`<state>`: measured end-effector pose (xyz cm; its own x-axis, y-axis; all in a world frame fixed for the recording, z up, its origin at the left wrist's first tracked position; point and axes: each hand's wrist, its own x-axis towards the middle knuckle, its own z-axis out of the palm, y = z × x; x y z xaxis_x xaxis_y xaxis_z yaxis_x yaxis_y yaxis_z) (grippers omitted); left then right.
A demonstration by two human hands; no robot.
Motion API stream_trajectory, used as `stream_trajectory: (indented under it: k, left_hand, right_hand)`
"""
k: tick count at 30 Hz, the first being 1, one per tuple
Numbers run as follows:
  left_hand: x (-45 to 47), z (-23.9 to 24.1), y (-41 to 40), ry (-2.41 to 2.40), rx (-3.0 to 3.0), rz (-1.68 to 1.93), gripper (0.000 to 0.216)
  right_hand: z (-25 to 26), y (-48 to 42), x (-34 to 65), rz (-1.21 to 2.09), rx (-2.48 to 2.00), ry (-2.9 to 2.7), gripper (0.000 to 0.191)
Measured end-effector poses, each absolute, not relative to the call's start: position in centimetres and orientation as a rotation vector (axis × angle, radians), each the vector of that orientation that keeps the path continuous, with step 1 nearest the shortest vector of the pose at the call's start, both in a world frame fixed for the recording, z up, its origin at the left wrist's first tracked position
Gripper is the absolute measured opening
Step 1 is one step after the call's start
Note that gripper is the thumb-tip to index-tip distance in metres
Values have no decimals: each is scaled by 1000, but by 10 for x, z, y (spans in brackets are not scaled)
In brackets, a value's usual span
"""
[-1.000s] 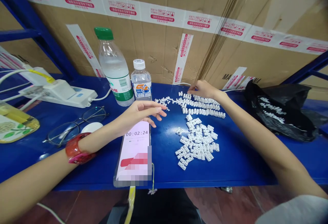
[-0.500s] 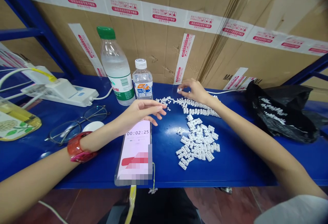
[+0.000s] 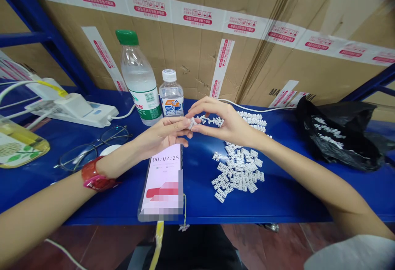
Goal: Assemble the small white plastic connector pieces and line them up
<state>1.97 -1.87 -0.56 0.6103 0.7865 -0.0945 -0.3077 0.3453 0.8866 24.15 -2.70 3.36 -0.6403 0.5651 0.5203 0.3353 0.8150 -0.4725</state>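
My left hand, a red watch on its wrist, is closed at the fingertips on a small white plastic piece above the phone's top end. My right hand meets it from the right, thumb and index finger closed on the same piece. Fingers hide part of the piece. Behind and under the right hand lie tiny white parts in a loose scatter and neat rows of white pieces. Nearer me is a heap of flat white plastic clips on the blue table.
A phone showing a timer lies left of the heap. Two bottles, one large with a green cap and one small, stand behind the left hand. Glasses and a power strip are left. A black bag holding white pieces sits right.
My right hand has moved left and nearer from the rows, bringing a small white piece to my left hand. The left hand's fingers have closed on it.
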Motion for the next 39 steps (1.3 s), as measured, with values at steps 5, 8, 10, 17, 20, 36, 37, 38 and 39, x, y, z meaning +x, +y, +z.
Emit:
stream_trajectory:
  k: [5, 8, 10, 17, 20, 36, 37, 38, 39]
  left_hand:
    - [21, -6, -17, 728, 936, 814, 8]
    - [21, -7, -15, 780, 918, 824, 11]
    - [22, -8, -15, 788, 909, 839, 9]
    - [22, -7, -17, 777, 1003, 808, 15]
    - [21, -8, -17, 796, 1058, 829, 16]
    - [21, -12, -19, 829, 1097, 824, 17]
    - [21, -11, -19, 827, 1091, 821, 16]
    - [21, -11, -19, 825, 1093, 822, 14]
    - [21, -11, -20, 820, 1100, 828, 14]
  right_hand:
    - [34, -11, 256, 421, -1049, -2474, 35]
    - [19, -4, 255, 291, -1290, -2603, 25]
    - [6, -3, 250, 181, -1386, -2663, 18]
    - [-15, -8, 237, 5, -1513, -2600, 16]
    - [-11, -6, 239, 16, -1470, -2592, 12]
    - [5, -33, 228, 134, -871, -2126, 17]
    - [3, -33, 228, 130, -865, -2133, 16]
    - [2, -33, 228, 126, -866, -2141, 16]
    - [1, -32, 229, 118, -869, -2146, 16]
